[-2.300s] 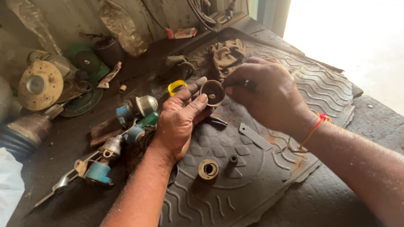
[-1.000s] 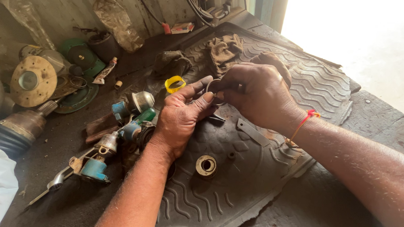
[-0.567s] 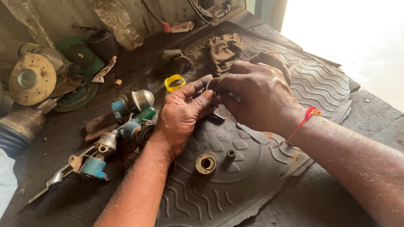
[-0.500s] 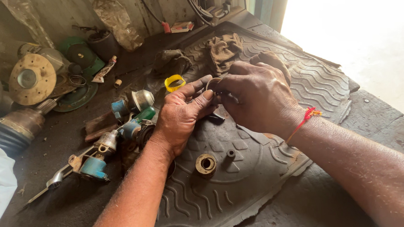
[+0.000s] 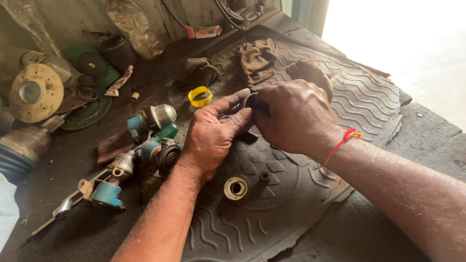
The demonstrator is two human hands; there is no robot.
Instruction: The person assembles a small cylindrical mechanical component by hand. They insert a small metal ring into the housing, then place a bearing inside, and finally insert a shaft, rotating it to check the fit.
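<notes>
We hold a small dark round part (image 5: 250, 99) up over the black rubber mat (image 5: 360, 100). Our left hand (image 5: 212, 135) and right hand (image 5: 291, 115) both pinch it tight. A brass ring (image 5: 235, 189) lies just below. A yellow ring (image 5: 200, 96) sits nearby.

Both forearms are bare, with no sleeves showing anywhere in the head view. The right hand (image 5: 296, 115) has a thin red and yellow thread (image 5: 341, 143) tied round its wrist. The left hand (image 5: 211, 138) wears nothing: no ring, no watch, no glove. Both hands look grimy.
</notes>
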